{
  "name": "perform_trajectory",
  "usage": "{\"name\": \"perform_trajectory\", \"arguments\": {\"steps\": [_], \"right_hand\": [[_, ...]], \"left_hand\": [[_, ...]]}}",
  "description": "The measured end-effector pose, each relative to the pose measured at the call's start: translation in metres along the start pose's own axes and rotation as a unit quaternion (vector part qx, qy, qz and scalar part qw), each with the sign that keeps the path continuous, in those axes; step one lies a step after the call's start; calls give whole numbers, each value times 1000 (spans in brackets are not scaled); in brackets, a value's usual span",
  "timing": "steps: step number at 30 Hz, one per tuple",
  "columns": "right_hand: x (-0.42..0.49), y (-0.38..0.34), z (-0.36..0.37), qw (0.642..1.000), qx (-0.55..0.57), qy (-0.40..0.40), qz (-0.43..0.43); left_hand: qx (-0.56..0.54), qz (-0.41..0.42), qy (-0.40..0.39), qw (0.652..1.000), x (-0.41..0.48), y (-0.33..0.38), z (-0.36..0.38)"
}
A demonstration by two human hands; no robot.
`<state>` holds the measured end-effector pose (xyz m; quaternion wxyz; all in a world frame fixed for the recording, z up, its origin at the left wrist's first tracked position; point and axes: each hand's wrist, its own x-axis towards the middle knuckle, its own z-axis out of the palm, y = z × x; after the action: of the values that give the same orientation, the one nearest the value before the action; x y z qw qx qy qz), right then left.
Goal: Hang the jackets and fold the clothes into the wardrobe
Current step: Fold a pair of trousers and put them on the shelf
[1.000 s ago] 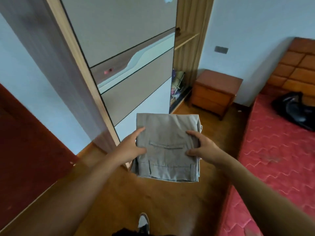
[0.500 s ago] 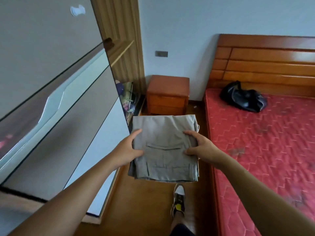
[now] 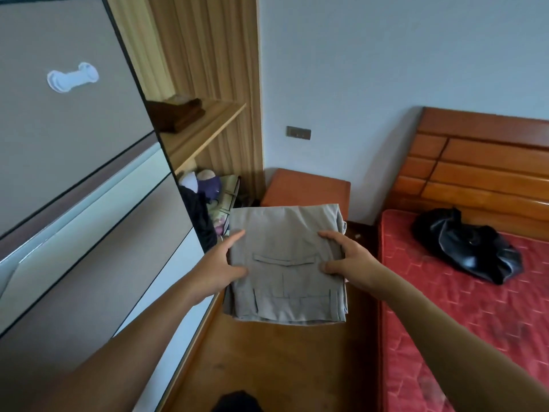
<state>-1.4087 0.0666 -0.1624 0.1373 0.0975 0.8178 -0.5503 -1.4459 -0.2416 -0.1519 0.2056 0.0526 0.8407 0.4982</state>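
Two-handed grip | folded trousers [image 3: 285, 233] between left hand [image 3: 217, 263], right hand [image 3: 353, 258] (thumbs on top)

One wide-angle camera on the person's head looks forward and down, close above the outstretched forearms [image 3: 139, 331]. A tall light-wood wardrobe [image 3: 234, 84] fills its left, a red quilted mattress [image 3: 445, 316] its right.

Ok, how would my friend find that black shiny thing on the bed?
Look right, to the red mattress with the wooden headboard. A black shiny bundle lies crumpled on the mattress near the headboard. It is the only thing seen lying there, dark against the red.
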Motion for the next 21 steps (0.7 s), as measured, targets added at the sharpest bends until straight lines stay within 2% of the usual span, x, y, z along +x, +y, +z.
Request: {"name": "perform_trajectory", "arguments": {"steps": [10, 21], "right_hand": [[203, -57, -55, 999, -44, -4, -11], [460, -173, -53, 998, -39, -37, -39]], "left_hand": [[-36, 9, 19, 999, 199, 24, -47], [-73, -32, 95, 992, 396, 53, -169]]}}
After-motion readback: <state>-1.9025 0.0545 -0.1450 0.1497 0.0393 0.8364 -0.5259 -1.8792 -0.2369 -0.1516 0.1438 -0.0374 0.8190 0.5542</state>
